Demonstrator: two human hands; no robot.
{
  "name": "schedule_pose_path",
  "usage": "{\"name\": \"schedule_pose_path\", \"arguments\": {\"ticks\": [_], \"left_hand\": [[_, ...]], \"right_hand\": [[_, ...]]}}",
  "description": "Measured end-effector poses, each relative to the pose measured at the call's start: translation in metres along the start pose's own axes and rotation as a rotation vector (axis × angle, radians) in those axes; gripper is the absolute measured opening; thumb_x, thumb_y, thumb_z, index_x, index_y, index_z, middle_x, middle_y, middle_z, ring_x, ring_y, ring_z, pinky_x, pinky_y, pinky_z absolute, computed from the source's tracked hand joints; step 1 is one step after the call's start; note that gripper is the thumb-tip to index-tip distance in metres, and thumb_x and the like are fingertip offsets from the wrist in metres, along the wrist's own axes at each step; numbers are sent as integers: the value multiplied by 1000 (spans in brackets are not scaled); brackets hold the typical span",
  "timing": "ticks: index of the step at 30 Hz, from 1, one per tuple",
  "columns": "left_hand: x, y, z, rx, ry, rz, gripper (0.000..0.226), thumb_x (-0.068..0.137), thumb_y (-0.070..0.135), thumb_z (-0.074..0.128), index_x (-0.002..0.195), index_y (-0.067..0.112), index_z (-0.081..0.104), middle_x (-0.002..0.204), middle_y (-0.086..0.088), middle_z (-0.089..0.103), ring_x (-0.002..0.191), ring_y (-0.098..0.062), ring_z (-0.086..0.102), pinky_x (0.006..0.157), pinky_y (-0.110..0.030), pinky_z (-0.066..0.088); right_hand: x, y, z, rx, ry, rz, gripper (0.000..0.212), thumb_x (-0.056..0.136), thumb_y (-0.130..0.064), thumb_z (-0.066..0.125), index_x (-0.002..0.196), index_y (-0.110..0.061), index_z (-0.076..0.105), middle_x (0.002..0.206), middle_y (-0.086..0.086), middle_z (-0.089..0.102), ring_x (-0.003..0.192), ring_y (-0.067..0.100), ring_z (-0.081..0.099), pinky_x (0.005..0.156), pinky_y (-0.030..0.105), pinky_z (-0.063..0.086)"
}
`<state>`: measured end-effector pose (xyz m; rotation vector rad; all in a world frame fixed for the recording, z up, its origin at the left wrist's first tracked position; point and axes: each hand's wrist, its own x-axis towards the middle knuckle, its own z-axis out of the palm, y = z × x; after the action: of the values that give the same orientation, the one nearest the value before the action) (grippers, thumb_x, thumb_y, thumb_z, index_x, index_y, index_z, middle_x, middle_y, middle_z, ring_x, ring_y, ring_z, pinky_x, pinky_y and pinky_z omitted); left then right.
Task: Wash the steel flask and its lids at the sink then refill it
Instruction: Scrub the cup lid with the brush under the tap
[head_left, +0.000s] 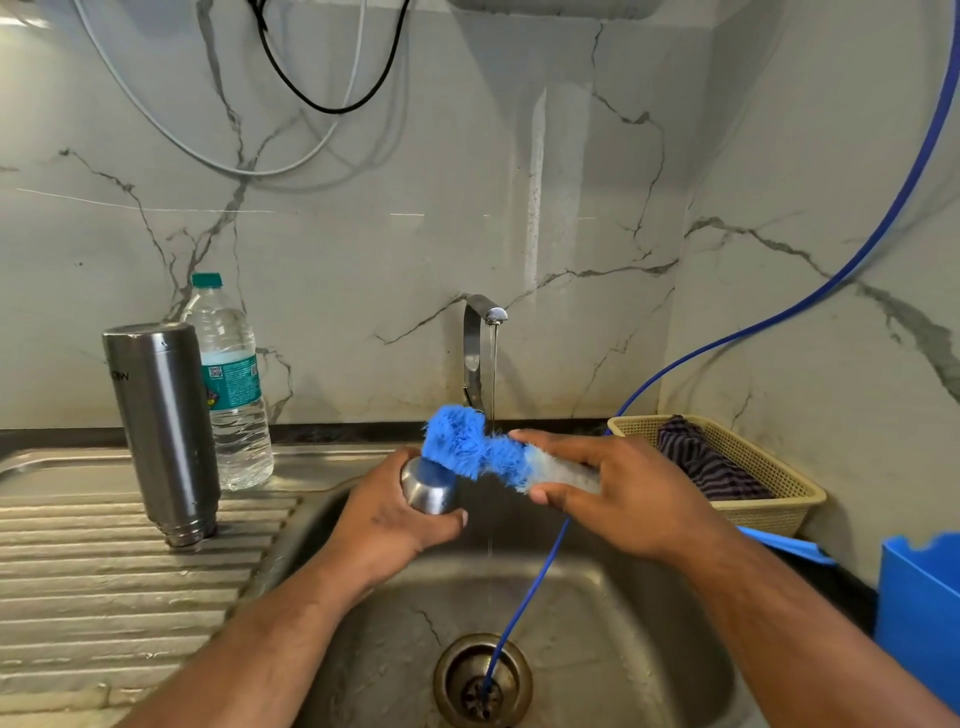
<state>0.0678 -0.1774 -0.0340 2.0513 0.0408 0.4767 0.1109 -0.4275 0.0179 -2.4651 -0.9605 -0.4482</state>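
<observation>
**Lid-scrubbing step.** The left hand (395, 514) grips a steel lid (428, 491) over the back left of the sink (597, 597). The right hand (613, 499) holds a blue bottle brush (478, 449), bristles pressed into the lid, beside the running tap (480, 353). The likely next move is rinsing the lid under the stream. The steel flask (161, 426) stands inverted toward the back right of the drainboard (104, 597), beside a plastic water bottle (234, 389). Marble-patterned walls; a blue hose (727, 338) enters the drain.

Grey-veined marble walls (571, 182); black cable (332, 108) looped above; blue hose (841, 280) crossing right side
</observation>
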Motion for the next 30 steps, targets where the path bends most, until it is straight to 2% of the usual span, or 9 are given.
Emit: {"name": "schedule_pose_path", "arguments": {"ticks": [5,7,10,11,15,22,25,28,30], "left_hand": [[-1,-5,2,12,-35,0,45,73,22,90,112,30,68,101,9,74,96,-6,69,81,-24,55],[1,-6,-3,-5,-10,-14,47,72,20,91,111,31,67,100,8,75,94,-8,70,78,-23,55],[2,-3,-4,-12,17,-14,54,68,19,94,111,30,64,100,6,74,92,-10,71,80,-29,59],[1,-2,-1,-9,2,-3,55,67,20,94,112,30,64,102,8,74,93,-8,70,83,-29,59],[0,-3,3,36,-67,30,48,73,22,91,114,31,67,104,10,74,100,-6,68,89,-33,57],[1,-1,-1,22,-16,17,56,68,25,94,113,34,62,104,7,74,95,-10,71,78,-23,57],[-1,-2,3,62,-46,15,52,71,25,92,114,34,64,104,13,74,97,-1,68,80,-18,54],[2,-4,3,87,-68,-10,44,72,28,91,110,31,68,97,8,74,93,-8,69,79,-25,56],[1,-1,2,83,-57,-17,45,72,27,91,109,33,67,98,9,74,92,-6,68,75,-18,52]], "right_hand": [[-1,-16,9,102,-63,-94,59,89,-59,68,135,-77,36,136,-40,55,122,-9,57,100,33,53],[-1,-7,2,108,-87,-62,59,88,-57,70,134,-77,38,127,-39,61,112,-11,61,97,33,55],[-1,3,-3,-10,-42,20,57,89,-59,68,134,-77,39,90,-52,60,75,-18,54,77,26,50],[-1,2,-2,-22,-28,28,57,89,-60,66,135,-76,38,90,-51,60,73,-17,54,75,26,49],[-1,-15,7,61,-43,-82,59,89,-61,66,137,-77,34,134,-44,53,121,-11,57,99,30,53],[-2,-1,-3,-36,0,11,60,88,-64,64,133,-82,29,125,-31,67,95,-3,62,85,28,54],[-2,-11,5,35,-11,-50,61,88,-65,63,135,-81,28,133,-33,62,110,-4,63,92,29,54],[0,-14,8,62,-61,-83,61,87,-69,62,134,-83,25,139,-38,54,125,-5,57,100,33,53],[1,-7,5,72,-58,-64,60,87,-67,64,133,-82,29,137,-38,56,125,-5,57,100,28,51]]}}
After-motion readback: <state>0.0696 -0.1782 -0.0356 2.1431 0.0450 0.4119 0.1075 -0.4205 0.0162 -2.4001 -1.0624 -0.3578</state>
